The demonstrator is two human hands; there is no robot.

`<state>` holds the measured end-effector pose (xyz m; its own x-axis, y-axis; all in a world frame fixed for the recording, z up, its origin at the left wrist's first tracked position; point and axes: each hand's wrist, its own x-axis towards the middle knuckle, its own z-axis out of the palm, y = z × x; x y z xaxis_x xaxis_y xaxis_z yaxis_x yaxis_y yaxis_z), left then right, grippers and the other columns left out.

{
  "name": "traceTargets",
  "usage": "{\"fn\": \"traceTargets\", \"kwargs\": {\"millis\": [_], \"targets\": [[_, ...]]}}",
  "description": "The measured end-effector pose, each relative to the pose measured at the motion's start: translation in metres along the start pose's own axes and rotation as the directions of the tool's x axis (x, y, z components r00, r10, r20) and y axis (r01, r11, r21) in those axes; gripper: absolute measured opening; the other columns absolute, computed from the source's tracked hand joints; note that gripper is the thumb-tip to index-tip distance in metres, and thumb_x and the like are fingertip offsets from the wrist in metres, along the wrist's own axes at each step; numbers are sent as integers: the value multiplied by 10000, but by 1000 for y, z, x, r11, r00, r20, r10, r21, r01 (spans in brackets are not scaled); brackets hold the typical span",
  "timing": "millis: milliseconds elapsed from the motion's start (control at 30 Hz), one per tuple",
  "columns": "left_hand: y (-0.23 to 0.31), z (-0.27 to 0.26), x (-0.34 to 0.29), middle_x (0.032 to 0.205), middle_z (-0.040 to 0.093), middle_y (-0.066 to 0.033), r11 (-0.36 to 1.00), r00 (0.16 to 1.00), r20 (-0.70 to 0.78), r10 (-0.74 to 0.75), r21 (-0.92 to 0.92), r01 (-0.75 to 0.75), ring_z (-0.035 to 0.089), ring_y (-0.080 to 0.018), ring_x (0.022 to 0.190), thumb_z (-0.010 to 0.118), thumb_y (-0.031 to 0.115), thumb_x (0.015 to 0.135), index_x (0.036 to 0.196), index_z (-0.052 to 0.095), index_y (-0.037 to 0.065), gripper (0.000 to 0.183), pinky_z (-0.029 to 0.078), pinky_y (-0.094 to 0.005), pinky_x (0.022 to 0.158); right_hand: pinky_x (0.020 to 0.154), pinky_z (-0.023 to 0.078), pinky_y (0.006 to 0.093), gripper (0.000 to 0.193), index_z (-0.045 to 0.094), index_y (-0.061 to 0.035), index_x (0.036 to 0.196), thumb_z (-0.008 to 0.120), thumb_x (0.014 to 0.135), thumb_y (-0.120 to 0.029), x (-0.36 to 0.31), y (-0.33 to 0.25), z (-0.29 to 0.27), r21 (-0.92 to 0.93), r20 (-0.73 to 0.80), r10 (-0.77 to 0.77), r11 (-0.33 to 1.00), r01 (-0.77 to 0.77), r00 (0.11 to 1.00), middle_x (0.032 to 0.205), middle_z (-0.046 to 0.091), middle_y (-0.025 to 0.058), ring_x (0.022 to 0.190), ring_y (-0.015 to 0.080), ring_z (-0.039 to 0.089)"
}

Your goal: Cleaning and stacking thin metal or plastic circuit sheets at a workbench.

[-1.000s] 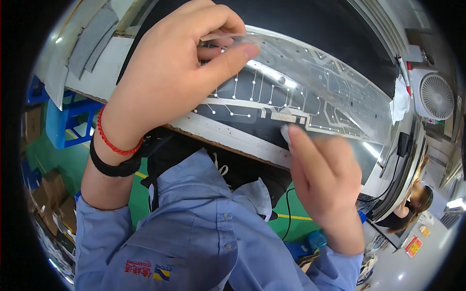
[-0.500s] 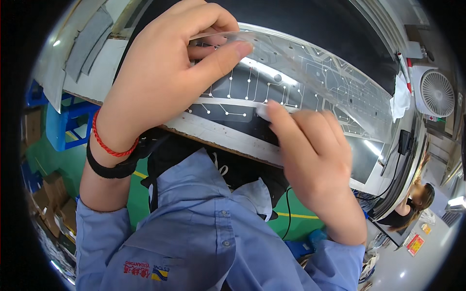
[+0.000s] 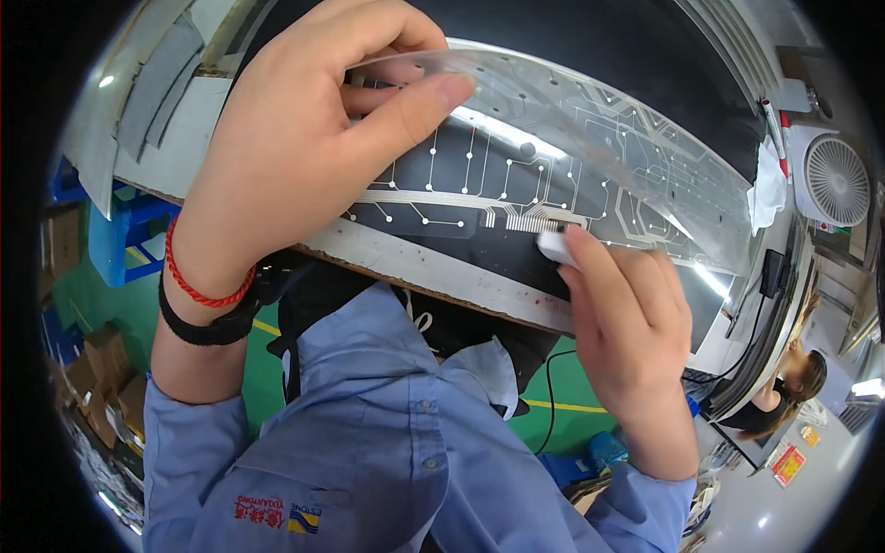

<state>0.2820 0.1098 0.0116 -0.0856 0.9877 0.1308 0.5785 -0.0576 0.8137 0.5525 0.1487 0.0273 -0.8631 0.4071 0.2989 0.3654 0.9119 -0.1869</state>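
A clear plastic film printed with silvery circuit lines and dots (image 3: 516, 175) lies over a black board (image 3: 636, 60) on the workbench. My left hand (image 3: 313, 147) pinches the top layer of the film between thumb and fingers, so that it bows up off the bench. Between the thumb and fingers of my right hand (image 3: 636, 313) is a small white block, like an eraser (image 3: 554, 247). It rests at the right end of a comb-like row of contacts (image 3: 530, 223) at the film's near edge. The left fingertips are partly hidden under the film.
At the right stand a white fan (image 3: 836, 180), a red marker (image 3: 784, 145) and a crumpled white tissue (image 3: 767, 189). Grey strips (image 3: 173, 88) lie at the left, above a blue stool (image 3: 109, 244). The worn bench edge (image 3: 442, 288) runs before me. Another person (image 3: 784, 396) is far right.
My right hand has moved right and slightly towards me with the white block, uncovering the row of contacts. My left hand has shifted slightly left, still pinching the film.
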Motion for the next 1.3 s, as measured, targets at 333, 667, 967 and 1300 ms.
{"fn": "traceTargets", "kwargs": {"millis": [333,667,967,1300], "targets": [[2,-1,0,1060,557,-51,1000,1000,-2,5,21,-5,578,-130,989,625,88,961,1093,630,-14,167,530,-229,755,650,502,342,397,715,4,1080,775,699,94,34,-20,14,163,-110,61,986,-43,992,932,668,114,752,255,624],[2,0,1,1049,549,-43,999,1000,-18,25,22,-24,581,-118,976,634,103,964,1092,628,-6,168,530,-224,755,673,514,363,371,664,37,1060,688,691,7,30,-13,2,142,7,-27,990,25,1000,976,605,152,790,292,600],[2,0,0,1024,538,-39,999,998,-31,47,29,-46,579,-113,952,647,116,955,1079,626,2,169,528,-231,767,701,514,371,340,675,24,1031,709,693,39,38,-14,8,183,-66,14,983,-2,998,972,624,144,804,289,608],[1,0,-1,1034,542,-40,999,1000,-14,23,50,-22,582,-117,957,645,101,950,1078,624,-2,166,528,-224,757,654,520,355,402,674,61,1037,664,659,-75,34,-7,10,68,-32,-128,989,130,991,997,601,163,764,273,591]]}}
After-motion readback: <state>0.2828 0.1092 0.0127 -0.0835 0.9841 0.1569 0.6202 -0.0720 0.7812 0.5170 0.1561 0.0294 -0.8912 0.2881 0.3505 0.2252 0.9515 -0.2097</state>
